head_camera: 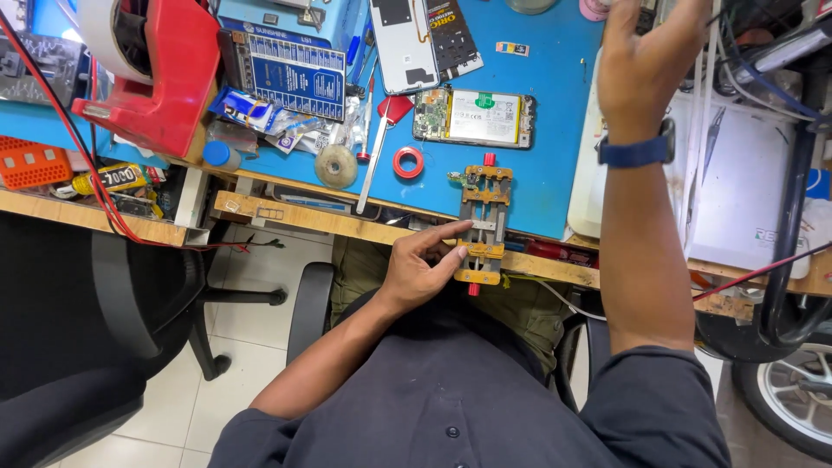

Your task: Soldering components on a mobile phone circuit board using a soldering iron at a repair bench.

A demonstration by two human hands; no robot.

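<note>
Clamp jig (482, 224) runs twelve-to-six; my left hand (422, 267) touches it from nine o'clock, fingers loose, holding nothing; right hand (646, 65) open, well apart at one.

Blue-white foil packet (245, 110) beside red tape dispenser (156, 78)

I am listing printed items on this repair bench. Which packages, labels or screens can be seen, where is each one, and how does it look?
Battery label: white rectangle with a green spot, inside the opened phone at mat centre.
Dark blue printed board: rectangular, white markings, at mat's upper left.
Blue and white packet: crumpled, below that board.
Phone back panel: pale grey, top centre.
Small sticker: colourful rectangle, on the blue mat.
</note>
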